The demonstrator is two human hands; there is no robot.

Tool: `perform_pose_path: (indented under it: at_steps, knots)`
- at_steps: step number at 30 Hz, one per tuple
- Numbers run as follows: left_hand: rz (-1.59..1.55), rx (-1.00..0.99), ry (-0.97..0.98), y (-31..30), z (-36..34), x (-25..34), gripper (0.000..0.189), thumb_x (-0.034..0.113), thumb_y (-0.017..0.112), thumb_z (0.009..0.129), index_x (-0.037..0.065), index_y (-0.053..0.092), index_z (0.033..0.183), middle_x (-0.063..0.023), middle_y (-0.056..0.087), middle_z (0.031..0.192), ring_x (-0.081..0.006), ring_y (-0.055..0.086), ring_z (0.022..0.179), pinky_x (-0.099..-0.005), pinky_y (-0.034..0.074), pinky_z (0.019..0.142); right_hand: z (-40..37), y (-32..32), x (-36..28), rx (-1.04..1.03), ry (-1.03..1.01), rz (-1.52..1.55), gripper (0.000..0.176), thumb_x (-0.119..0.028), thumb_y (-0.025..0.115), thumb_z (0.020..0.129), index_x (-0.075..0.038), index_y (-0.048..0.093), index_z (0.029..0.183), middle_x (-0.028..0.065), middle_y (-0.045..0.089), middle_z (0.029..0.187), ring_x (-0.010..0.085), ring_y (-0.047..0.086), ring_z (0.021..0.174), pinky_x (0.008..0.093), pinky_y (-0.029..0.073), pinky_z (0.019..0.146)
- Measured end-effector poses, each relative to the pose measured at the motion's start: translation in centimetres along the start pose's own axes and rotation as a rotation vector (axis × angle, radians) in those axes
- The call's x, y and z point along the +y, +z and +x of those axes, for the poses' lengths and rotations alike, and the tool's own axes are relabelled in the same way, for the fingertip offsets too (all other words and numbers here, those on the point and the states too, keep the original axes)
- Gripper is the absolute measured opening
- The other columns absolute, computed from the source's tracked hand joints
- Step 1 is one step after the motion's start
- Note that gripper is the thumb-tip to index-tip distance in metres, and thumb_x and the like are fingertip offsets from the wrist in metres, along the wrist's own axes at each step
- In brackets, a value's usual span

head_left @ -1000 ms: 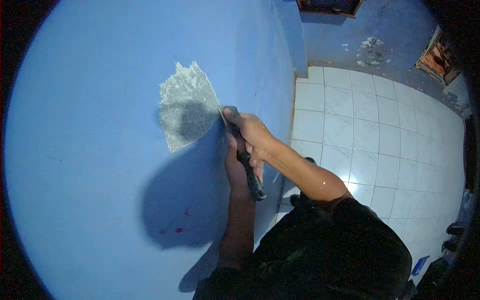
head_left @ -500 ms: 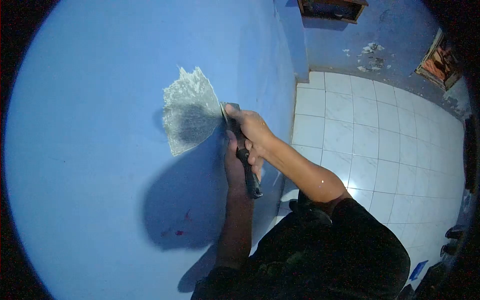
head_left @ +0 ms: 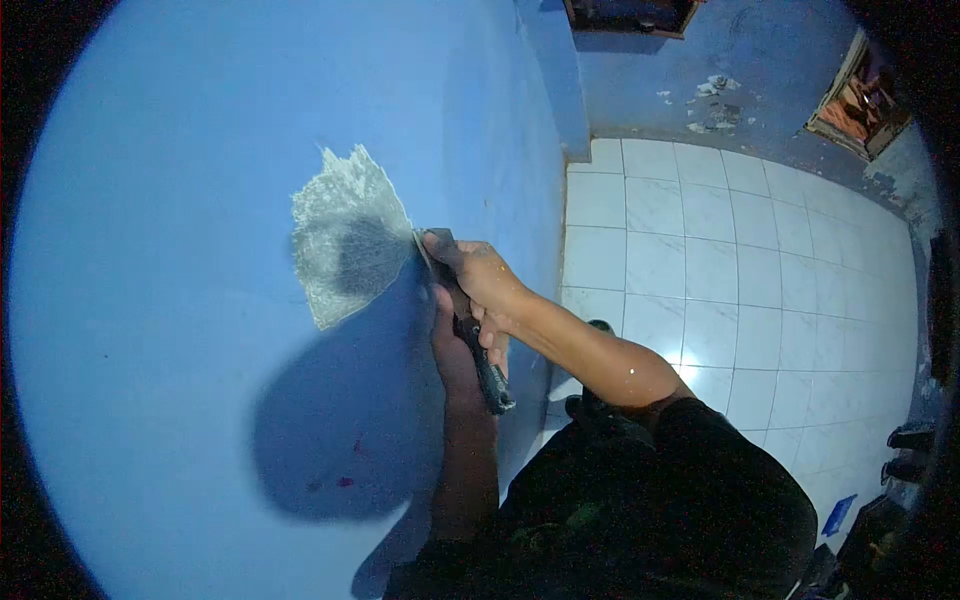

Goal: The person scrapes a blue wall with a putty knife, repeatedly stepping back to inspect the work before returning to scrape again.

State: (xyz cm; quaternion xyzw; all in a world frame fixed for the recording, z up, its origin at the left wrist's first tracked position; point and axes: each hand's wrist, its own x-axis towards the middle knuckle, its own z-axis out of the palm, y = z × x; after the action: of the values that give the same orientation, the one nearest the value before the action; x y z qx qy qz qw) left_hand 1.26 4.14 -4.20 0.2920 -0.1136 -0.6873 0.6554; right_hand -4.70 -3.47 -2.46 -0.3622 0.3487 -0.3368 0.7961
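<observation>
My right hand (head_left: 482, 282) grips a scraper with a black handle (head_left: 484, 367), its blade (head_left: 424, 250) pressed against the blue wall (head_left: 170, 250). The blade sits at the right edge of a grey, rough patch (head_left: 343, 235) where paint has come off. My left hand (head_left: 450, 345) lies under the right one, also closed around the handle, mostly hidden behind it. Both forearms reach up from my dark sleeves at the bottom of the view.
A white tiled floor (head_left: 740, 270) spreads to the right. The far blue wall has flaking paint (head_left: 712, 95) and two openings with wooden frames (head_left: 860, 100). My shadow (head_left: 330, 420) falls on the wall below the patch. Dark objects (head_left: 905, 450) lie at the floor's right edge.
The scraper and both hands stay at the right edge of the scraped patch. The whole view has shifted a little left and down as my head moved.
</observation>
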Motion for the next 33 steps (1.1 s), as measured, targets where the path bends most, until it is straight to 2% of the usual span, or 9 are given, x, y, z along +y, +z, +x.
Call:
perform_pose_path:
  at_steps: [2,6,10,15,21,24,28,30,33]
  knots:
    - [-0.014,-0.114,-0.028,-0.7,0.0,0.0,0.044,0.047,0.034,0.088,0.007,0.044,0.074,-0.0049,0.041,0.048,-0.0145,0.04,0.03,-0.0217,0.036,0.026,-0.7,0.1,-0.6,-0.035,0.031,0.023,0.039,-0.041,0.047,0.086,-0.006,0.051,0.069,0.0039,0.05,0.049,0.0082,0.035,0.029,0.0235,0.028,0.025]
    - [0.055,0.003,0.0,-0.4,-0.4,-0.1,0.043,0.046,0.036,0.088,0.006,0.043,0.072,-0.0053,0.042,0.05,-0.0141,0.04,0.03,-0.021,0.037,0.027,-0.1,-0.3,0.6,-0.002,0.05,0.058,0.04,-0.042,0.048,0.085,-0.005,0.052,0.07,0.0043,0.051,0.051,0.0092,0.037,0.03,0.023,0.029,0.027]
    - [0.036,-0.094,-0.048,-0.4,-0.1,0.3,0.044,0.046,0.036,0.088,0.006,0.043,0.072,-0.0051,0.042,0.049,-0.0135,0.039,0.03,-0.0203,0.036,0.027,-0.1,0.0,0.2,0.002,-0.012,0.057,0.04,-0.041,0.048,0.084,-0.005,0.054,0.067,0.0056,0.052,0.051,0.012,0.041,0.033,0.0258,0.028,0.026]
    - [0.15,0.066,0.014,0.0,-0.9,-0.2,0.044,0.046,0.035,0.089,0.006,0.043,0.071,-0.0058,0.041,0.048,-0.0131,0.039,0.03,-0.0202,0.034,0.026,-0.8,-0.2,0.0,-0.024,-0.01,0.01,0.039,-0.041,0.048,0.085,-0.007,0.054,0.066,0.0035,0.052,0.05,0.0095,0.039,0.033,0.0253,0.028,0.027]
    - [-0.006,0.001,-0.064,-0.4,-0.4,0.4,0.043,0.046,0.034,0.089,0.008,0.044,0.071,-0.0038,0.04,0.048,-0.0128,0.035,0.03,-0.0203,0.029,0.026,-1.1,0.8,-0.8,0.037,0.0,0.025,0.041,-0.042,0.049,0.084,-0.008,0.051,0.06,0.0019,0.047,0.045,0.0084,0.033,0.028,0.0239,0.024,0.024]
    - [0.134,0.099,0.01,-0.1,-1.0,0.2,0.043,0.046,0.034,0.089,0.008,0.044,0.072,-0.0031,0.039,0.047,-0.0121,0.036,0.033,-0.0199,0.03,0.027,-1.0,0.1,-0.3,-0.05,0.099,0.113,0.041,-0.046,0.047,0.084,-0.008,0.057,0.07,0.0027,0.05,0.051,0.01,0.033,0.032,0.0268,0.026,0.027]
    - [0.14,0.006,0.007,0.7,-0.7,0.0,0.042,0.044,0.035,0.089,0.008,0.044,0.072,-0.0026,0.038,0.048,-0.0107,0.037,0.036,-0.0198,0.03,0.028,-1.3,0.3,-0.8,-0.02,0.065,0.01,0.041,-0.042,0.048,0.085,-0.007,0.052,0.063,0.0027,0.045,0.044,0.0084,0.031,0.028,0.0251,0.023,0.025]
    - [0.007,0.197,0.059,0.9,-0.4,-0.1,0.041,0.044,0.035,0.09,0.008,0.044,0.072,-0.002,0.038,0.047,-0.0101,0.037,0.036,-0.0207,0.031,0.029,-1.4,0.9,-1.0,0.08,0.018,-0.023,0.041,-0.042,0.048,0.085,-0.006,0.053,0.066,0.0027,0.045,0.044,0.0089,0.032,0.029,0.0267,0.024,0.026]
    - [0.119,0.184,0.094,1.9,-1.0,0.0,0.04,0.043,0.035,0.09,0.007,0.044,0.073,-0.002,0.04,0.051,-0.0097,0.037,0.036,-0.0212,0.033,0.029,-0.9,0.4,-0.3,0.077,0.064,-0.027,0.041,-0.042,0.047,0.085,-0.005,0.054,0.068,0.0027,0.045,0.045,0.01,0.033,0.03,0.0277,0.025,0.027]
